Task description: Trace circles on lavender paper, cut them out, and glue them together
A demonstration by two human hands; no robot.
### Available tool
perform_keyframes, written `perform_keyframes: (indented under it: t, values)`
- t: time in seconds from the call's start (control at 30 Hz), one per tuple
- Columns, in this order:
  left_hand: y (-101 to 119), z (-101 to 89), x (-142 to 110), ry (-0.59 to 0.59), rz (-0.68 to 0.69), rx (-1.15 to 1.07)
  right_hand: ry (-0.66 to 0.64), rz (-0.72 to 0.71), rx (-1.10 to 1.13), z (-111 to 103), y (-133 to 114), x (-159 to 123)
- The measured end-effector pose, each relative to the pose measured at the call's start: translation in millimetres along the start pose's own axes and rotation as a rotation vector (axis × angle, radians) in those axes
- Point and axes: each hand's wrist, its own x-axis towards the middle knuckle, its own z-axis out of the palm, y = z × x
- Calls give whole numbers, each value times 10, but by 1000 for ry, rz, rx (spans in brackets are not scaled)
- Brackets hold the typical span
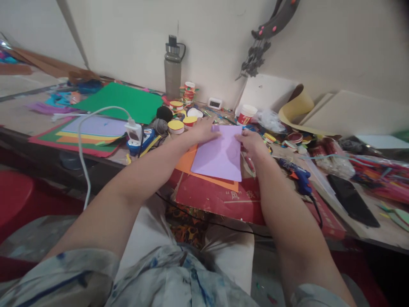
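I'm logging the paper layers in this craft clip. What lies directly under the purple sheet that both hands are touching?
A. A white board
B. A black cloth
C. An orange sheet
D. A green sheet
C: an orange sheet sticks out from under the purple sheet along its left and bottom edges.

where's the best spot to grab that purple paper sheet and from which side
Probably the near edge of the purple sheet, coming from the person's side. It lies flat on an orange sheet, and both the left hand and right hand already press its far corners. The near edge is uncovered and faces the body, so a thumb could slide under and pinch it.
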Motion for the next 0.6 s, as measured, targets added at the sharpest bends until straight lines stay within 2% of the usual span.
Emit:
perform_keyframes:
  t: [0.1, 0.17, 0.23, 0.37, 0.5, 0.6]
  values:
    - [14, -36, 67, 236, -72, -187, 99, -40, 153, -93, -54, 57]
    - [30, -62, 99, 304, -132, -437, 171, -109, 202, -135, -84, 87]
    - [61, -85, 102, 241, -191, -722, 224, -187, 174, -156, -100, 106]
    - [175, -120, 10, -23, -198, -1143, 276, -271, 71, -162, -102, 131]
    - [282, -131, -113, -150, -264, -1272, 329, -296, 118, -161, -86, 158]
    - [307, -130, -140, -180, -291, -1300, 364, -293, 217, -170, -53, 192]
